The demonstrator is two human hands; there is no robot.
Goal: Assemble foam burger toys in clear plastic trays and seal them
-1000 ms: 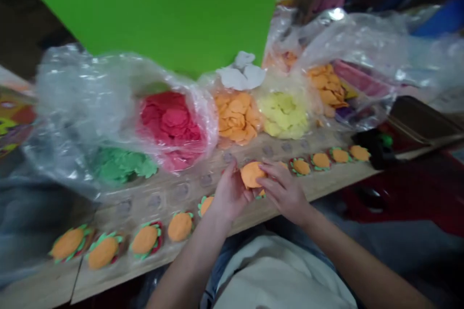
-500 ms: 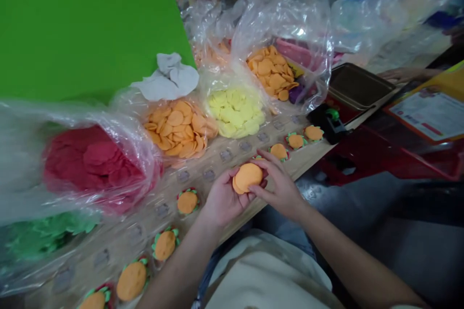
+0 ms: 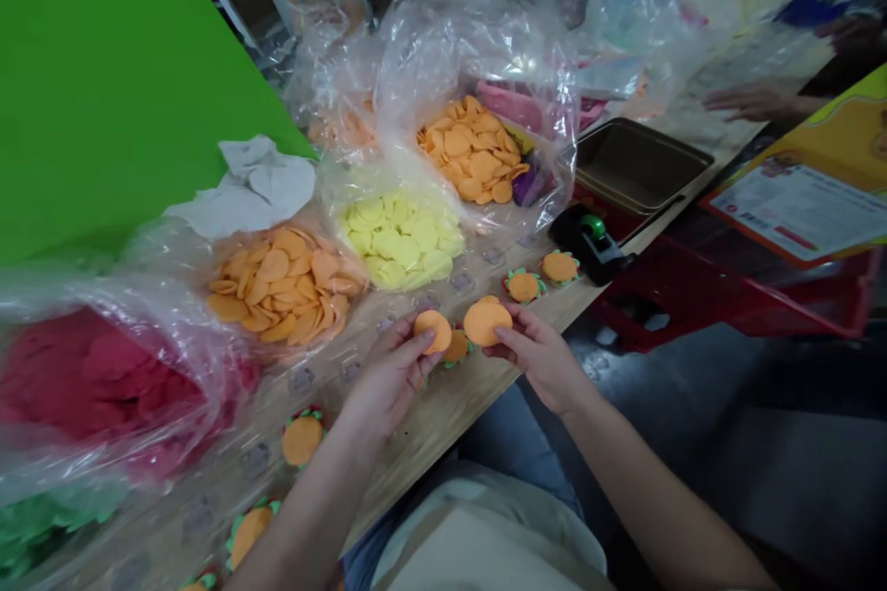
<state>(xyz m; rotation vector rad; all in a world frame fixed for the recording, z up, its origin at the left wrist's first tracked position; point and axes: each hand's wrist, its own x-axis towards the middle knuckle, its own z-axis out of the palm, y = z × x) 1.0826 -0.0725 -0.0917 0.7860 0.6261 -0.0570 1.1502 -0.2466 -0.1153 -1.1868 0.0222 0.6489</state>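
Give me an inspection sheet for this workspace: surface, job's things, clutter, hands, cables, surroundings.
Surface: wooden table, bare along part of its near edge.
Job's things: orange discs in both hands; green-edged stacks along the table; yellow pieces and red pieces in clear bags.
Clutter: black device beside a brown tray.
Hands: left hand pinches one disc; right hand grips at least one.
Cables: nothing seen.
Surroundings: green board, red crate, another person's hand.

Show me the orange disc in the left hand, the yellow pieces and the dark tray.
Orange disc (image 3: pixel 431 331) in the left hand (image 3: pixel 388 376): head view, middle of its flat face.
Yellow pieces (image 3: pixel 402 242): head view, middle of the pile.
Dark tray (image 3: pixel 644 163): head view, its inner base.
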